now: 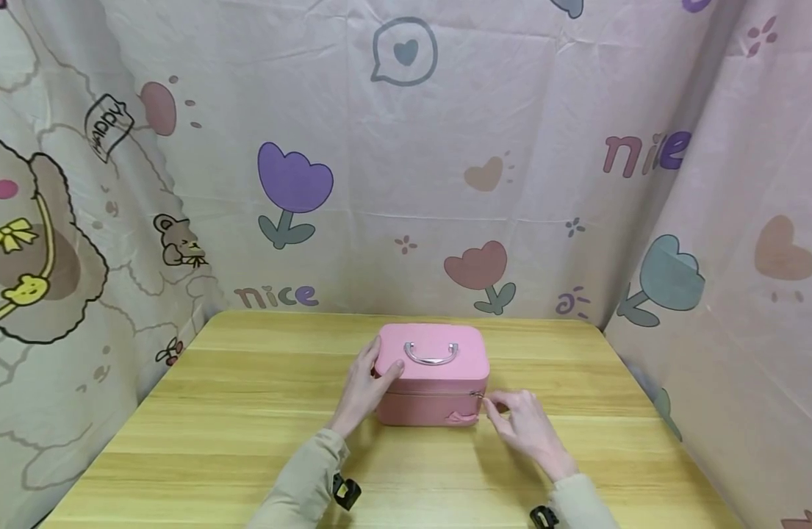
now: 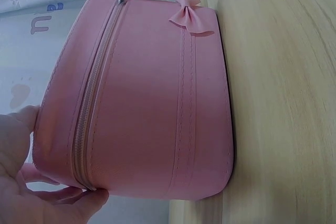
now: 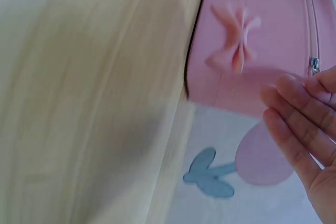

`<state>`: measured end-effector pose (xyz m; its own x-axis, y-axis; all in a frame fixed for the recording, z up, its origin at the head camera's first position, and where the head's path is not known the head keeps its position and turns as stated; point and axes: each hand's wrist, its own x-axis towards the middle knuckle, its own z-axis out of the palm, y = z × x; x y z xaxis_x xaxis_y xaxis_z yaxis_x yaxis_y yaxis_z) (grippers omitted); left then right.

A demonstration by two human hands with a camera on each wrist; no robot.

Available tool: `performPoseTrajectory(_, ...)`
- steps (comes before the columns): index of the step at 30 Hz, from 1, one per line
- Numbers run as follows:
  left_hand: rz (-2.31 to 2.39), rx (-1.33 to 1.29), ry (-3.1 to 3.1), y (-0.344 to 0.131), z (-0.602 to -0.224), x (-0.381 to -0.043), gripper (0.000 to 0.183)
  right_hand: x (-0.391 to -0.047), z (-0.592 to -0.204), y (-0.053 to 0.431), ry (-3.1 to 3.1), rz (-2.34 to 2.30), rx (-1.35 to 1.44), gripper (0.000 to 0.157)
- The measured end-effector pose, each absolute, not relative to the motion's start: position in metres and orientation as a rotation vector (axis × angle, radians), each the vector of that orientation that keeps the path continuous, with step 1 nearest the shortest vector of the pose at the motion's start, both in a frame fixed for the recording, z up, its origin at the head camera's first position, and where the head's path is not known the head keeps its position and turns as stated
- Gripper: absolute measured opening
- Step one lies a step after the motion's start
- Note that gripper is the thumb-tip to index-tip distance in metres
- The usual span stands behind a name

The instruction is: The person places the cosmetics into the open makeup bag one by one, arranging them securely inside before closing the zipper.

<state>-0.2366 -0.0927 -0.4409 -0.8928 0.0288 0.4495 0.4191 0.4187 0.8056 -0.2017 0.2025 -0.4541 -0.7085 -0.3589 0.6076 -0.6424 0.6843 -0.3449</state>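
A pink vanity case point(image 1: 432, 408) with a lid and a silver handle point(image 1: 432, 360) stands upright on the table. Across its front runs a zipper point(image 2: 88, 103), its two edges together along this face. A pink bow point(image 2: 191, 18) sits low near the right end. My left hand point(image 1: 364, 389) grips the case's left end, thumb on the lid's front edge and fingers round the side. At the front right corner, my right hand point(image 1: 521, 422) pinches the metal zipper pull point(image 3: 314, 65) between thumb and index finger. The other fingers of that hand are loosely bent beside the case.
The wooden table point(image 1: 247, 389) extends on all sides of the case. Behind it and at both sides hangs a pale printed curtain point(image 1: 379, 147) with flowers and cartoon figures. A black strap buckle point(image 1: 346, 491) shows at my left wrist.
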Motion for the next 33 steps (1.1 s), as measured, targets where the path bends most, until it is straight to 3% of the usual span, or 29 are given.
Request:
performPoseTrajectory(13, -1.531, -0.337, -2.368, -0.090, -0.436, -0.237, 0.074, -0.206, -0.458, 0.221, -2.454, 0.833, 0.706, 0.020)
performPoseTrajectory(22, -1.539, -0.347, -2.377, -0.091, -0.435, -0.238, 0.075, -0.210, -0.457, 0.223, -2.493, 0.995, 0.776, 0.009)
performPoseTrajectory(33, -1.657, -0.350, -2.385, -0.104, -0.433, -0.246, 0.070, -0.209, -0.454, 0.217, -2.495, 1.068, 0.825, 0.009)
